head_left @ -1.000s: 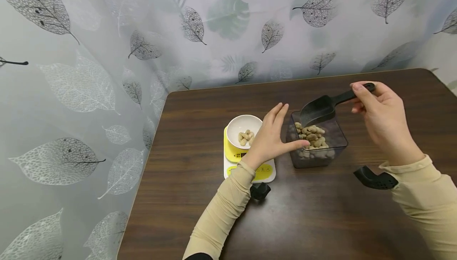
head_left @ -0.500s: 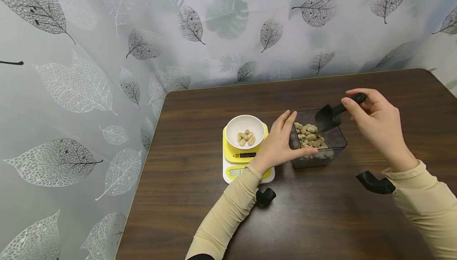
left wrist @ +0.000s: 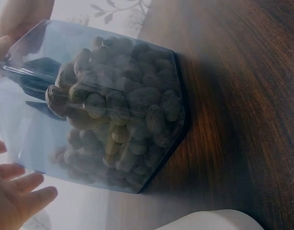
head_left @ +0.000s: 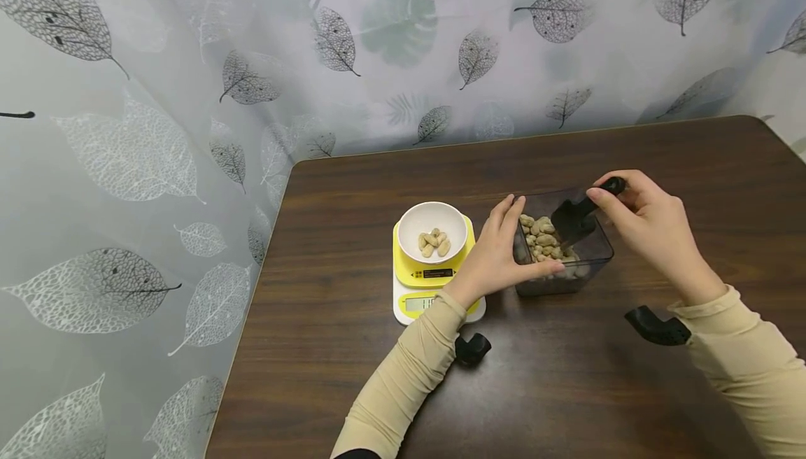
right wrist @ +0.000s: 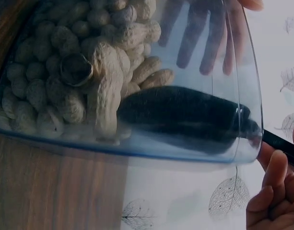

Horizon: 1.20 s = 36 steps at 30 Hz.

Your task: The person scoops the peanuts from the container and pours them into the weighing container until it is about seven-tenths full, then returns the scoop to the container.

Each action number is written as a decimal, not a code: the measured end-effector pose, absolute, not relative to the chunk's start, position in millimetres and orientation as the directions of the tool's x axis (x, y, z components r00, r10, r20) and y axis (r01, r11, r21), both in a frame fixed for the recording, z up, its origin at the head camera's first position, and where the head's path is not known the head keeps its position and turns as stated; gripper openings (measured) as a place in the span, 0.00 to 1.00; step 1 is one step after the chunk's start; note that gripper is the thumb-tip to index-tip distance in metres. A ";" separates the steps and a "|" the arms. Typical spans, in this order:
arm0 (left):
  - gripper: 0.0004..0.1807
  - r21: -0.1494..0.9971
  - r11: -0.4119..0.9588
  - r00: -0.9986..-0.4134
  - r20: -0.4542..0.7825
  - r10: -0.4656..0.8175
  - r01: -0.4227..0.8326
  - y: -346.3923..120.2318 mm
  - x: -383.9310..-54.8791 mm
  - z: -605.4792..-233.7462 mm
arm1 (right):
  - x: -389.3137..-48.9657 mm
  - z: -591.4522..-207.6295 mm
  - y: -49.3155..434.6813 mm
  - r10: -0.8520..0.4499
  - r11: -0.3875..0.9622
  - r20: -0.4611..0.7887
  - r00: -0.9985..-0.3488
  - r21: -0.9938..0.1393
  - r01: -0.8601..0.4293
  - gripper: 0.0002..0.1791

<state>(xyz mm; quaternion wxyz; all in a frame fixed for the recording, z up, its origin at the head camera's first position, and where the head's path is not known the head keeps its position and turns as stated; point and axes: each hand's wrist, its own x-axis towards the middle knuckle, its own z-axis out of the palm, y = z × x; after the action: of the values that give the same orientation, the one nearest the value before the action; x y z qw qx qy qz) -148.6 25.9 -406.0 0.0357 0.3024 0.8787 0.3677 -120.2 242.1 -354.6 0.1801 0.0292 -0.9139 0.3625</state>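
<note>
My right hand (head_left: 648, 228) pinches the handle of a black scoop (head_left: 571, 220). The scoop's blade is inside a clear, smoky plastic container (head_left: 554, 287), its tip against the unshelled peanuts (head_left: 540, 235). In the right wrist view the blade (right wrist: 180, 117) shows through the wall, low beside the heap. My left hand (head_left: 494, 256) spans the container's left side with fingers extended, fingertips at the far rim and thumb along the near rim. Left of it, a white bowl (head_left: 428, 214) with several peanuts (head_left: 434, 242) stands on a yellow and white kitchen scale (head_left: 403, 270).
The scale's display (head_left: 418, 304) is lit, its digits partly covered by the left wrist. A black wrist mount (head_left: 472, 349) sticks out under the left sleeve, another (head_left: 657, 326) by the right. The brown wooden table (head_left: 315, 235) meets a leaf-patterned curtain (head_left: 403, 95) behind.
My right hand has moved left and down, bringing the scoop from above the container's rim into the peanuts. My left hand has shifted right to the container, uncovering more of the bowl.
</note>
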 end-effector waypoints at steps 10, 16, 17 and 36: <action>0.57 0.657 0.547 -0.809 0.168 0.564 0.518 25.7 -151.3 -405.1 | -118.4 -356.3 246.5 0.040 0.745 0.257 -0.966 -0.651 -0.143 0.14; 0.56 0.647 0.556 -0.806 0.161 0.569 0.522 25.3 -152.1 -406.5 | -114.1 -367.0 250.9 0.026 0.723 0.202 -0.979 -0.680 -0.121 0.14; 0.56 0.645 0.555 -0.804 0.161 0.572 0.525 25.3 -152.1 -406.6 | -113.5 -368.5 251.4 0.037 0.720 0.204 -0.978 -0.684 -0.116 0.14; 0.55 0.653 0.554 -0.807 0.154 0.570 0.516 24.7 -153.8 -407.6 | -122.6 -361.5 266.2 -0.097 0.682 0.030 -0.995 -0.726 -0.088 0.29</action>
<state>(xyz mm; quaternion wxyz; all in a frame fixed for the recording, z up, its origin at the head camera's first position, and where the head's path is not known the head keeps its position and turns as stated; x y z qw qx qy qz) -153.8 24.7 -407.6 0.0377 0.3083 0.8806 0.3578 -122.6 266.2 -361.5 -0.0055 0.0506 -0.9169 0.3958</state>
